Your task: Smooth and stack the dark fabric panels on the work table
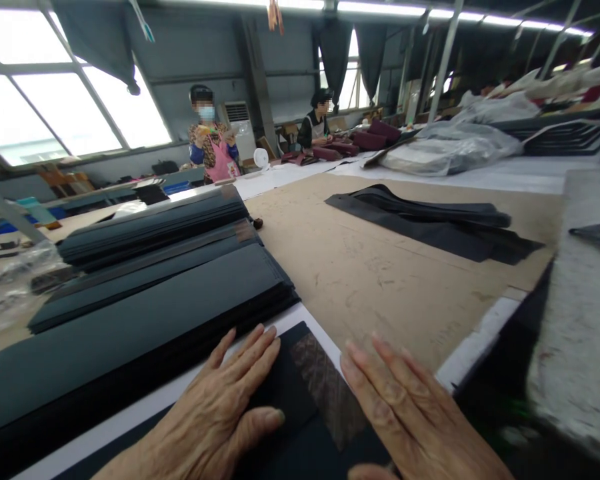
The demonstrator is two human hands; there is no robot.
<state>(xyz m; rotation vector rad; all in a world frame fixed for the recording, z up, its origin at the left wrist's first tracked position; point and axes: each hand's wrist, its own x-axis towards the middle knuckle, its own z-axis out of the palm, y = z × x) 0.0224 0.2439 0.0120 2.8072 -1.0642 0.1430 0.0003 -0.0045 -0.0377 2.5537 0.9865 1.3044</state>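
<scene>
I'm seeing both hands lying flat at the bottom of the frame, pressing on a dark sheet [300,400] that is sitting on a white strip of the table [145,407]. The left hand [220,417] is resting palm down at bottom centre, fingers spread and stretched out, thumb pointing right across the sheet, gripping nothing. The right hand [415,420] is lying just beside it at lower right, fingers straight and together, also flat and gripping nothing. Between the two hands a brownish textured patch [330,390] is showing on the sheet.

Just left of the hands, stacks of dark panels [145,280] are running up toward the middle left of the frame, the nearest stack touching the white strip. A brown cardboard board [370,267] is covering the centre of the table, with dark fabric pieces [430,223] lying on it at upper right. A grey speckled slab [585,313] is filling the right edge. Clear plastic wrap [10,287] is sitting at far left. In the upper middle of the frame, two people are working, one in a pink apron [215,150], one seated [317,123] by maroon pieces [360,141].
</scene>
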